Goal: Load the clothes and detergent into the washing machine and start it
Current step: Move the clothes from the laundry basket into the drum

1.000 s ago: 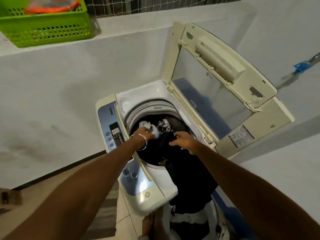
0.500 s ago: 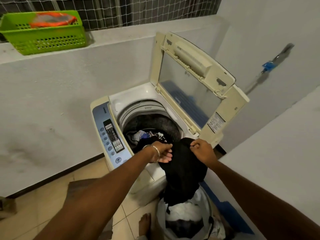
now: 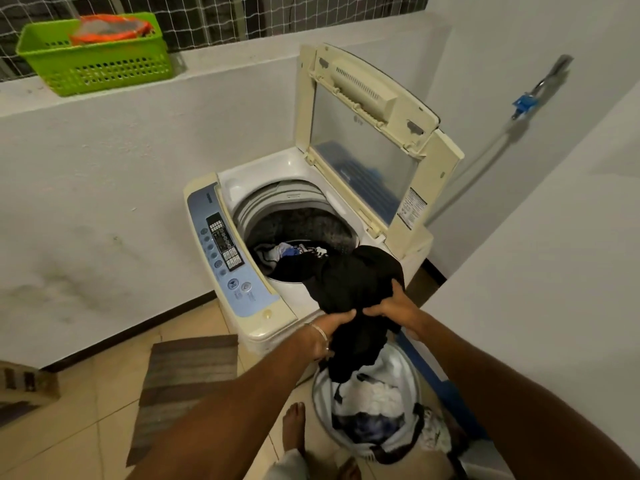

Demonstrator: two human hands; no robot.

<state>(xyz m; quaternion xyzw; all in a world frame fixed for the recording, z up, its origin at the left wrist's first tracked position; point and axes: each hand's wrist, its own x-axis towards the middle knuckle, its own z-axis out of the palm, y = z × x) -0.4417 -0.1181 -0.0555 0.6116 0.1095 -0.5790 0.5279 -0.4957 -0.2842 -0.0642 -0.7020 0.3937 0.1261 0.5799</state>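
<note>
— Right, working across from the left: what's on the ledge?

— A green basket [image 3: 93, 53] with an orange packet [image 3: 110, 29] in it, possibly the detergent, though I can't read it. Below, a striped mat [image 3: 187, 375] lies on the floor tiles beside the washing machine [image 3: 263, 327], whose lid [image 3: 367, 133] stands raised. Its control panel [image 3: 225, 247] is untouched, and some clothes already lie in the drum [image 3: 298, 230].

— And the hands?

— Both grip the same black garment [image 3: 353, 292], held over the machine's front corner. The left hand [image 3: 332, 332] has its fingers curled into a bunched fold; the right hand [image 3: 394, 306], just beside it, pinches the cloth with fingers wrapped over the top. The upper part drapes toward the drum opening, while the tail hangs down to the laundry basket [image 3: 408, 375] on the floor, which holds more clothes.

— How will it handle?

— Soft and limp, light I'd judge, no shape of its own. Holding it gathered near the middle seems sensible; the dangling end could snag on the rim, so it wants lifting clear before dropping in.
</note>
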